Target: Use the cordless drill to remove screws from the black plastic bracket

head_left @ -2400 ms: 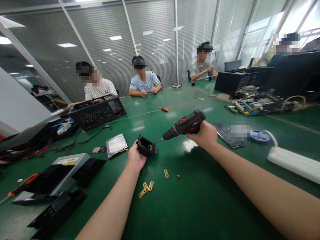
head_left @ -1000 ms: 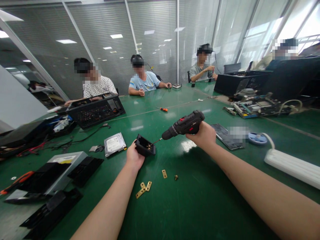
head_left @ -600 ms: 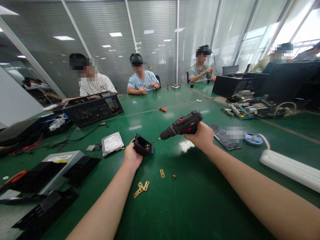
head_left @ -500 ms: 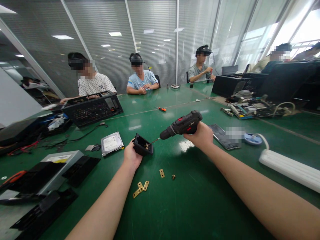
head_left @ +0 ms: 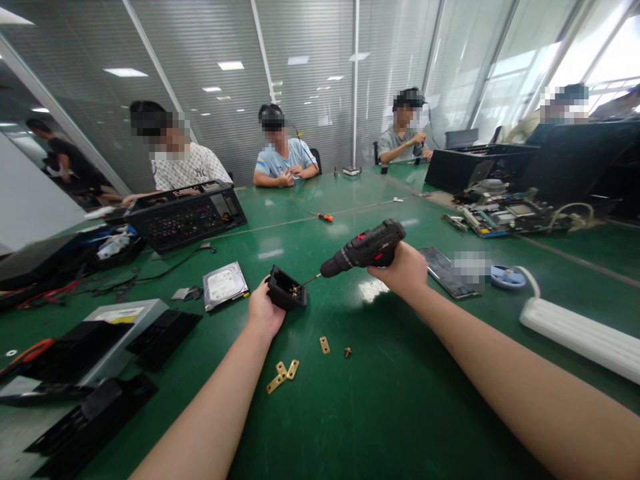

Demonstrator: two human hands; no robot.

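Note:
My left hand (head_left: pixel 265 310) is closed around a small black box-shaped part (head_left: pixel 286 291), tilted with its open side toward the right. Small brass-coloured pieces show inside it. In my right hand (head_left: pixel 404 270) is a black cordless drill (head_left: pixel 365 247) with red marks, its long thin bit pointing left and down. The bit's tip reaches the open side of the black part; whether it touches a brass piece is too small to tell. Below, on the green table (head_left: pixel 380 413), lie several brass plates (head_left: pixel 283 375), a single brass plate (head_left: pixel 325 345) and a small brass screw-like piece (head_left: pixel 348 352).
Left of my hands are a hard drive (head_left: pixel 225 285), a metal drive case (head_left: pixel 125 320) and a black computer case (head_left: pixel 187 217). An orange-handled screwdriver (head_left: pixel 324 217) lies ahead. On the right are a dark flat panel (head_left: pixel 447 272) and a white power strip (head_left: pixel 580 333). Several people sit across.
My hands, the drill and the black part look almost unmoved. A person in dark clothing at the far left background now stands out more clearly.

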